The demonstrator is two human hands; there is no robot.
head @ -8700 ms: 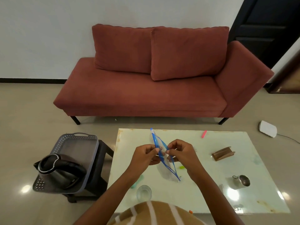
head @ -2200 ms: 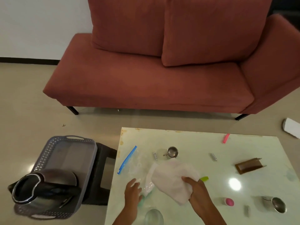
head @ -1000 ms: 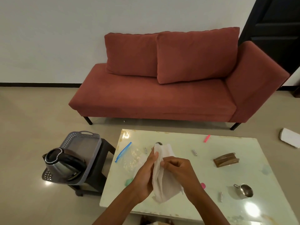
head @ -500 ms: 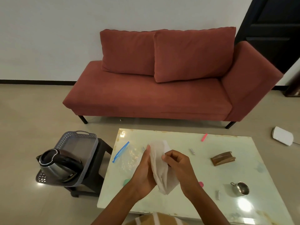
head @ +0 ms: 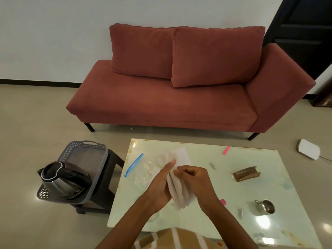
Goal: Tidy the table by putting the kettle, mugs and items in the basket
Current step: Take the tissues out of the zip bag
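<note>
Right hand (head: 195, 180), fingers curled, pinches the folded white cloth (head: 180, 192) against the left hand (head: 159, 188), whose thumb lies straight up the cloth's edge with the fingers hidden behind. The cloth's long axis runs 12 to 6, above the table. Grey basket (head: 89, 145), kettle (head: 61, 180) already in it, sits on a dark stool (head: 111, 177) at 9 o'clock, just off the table's left edge; left hand looks nearer for the drop. Glass-topped table (head: 251, 159) carries a zip bag (head: 140, 169) at 10 and a steel mug (head: 265, 207) at 4; red sofa (head: 179, 97) at 12.
</note>
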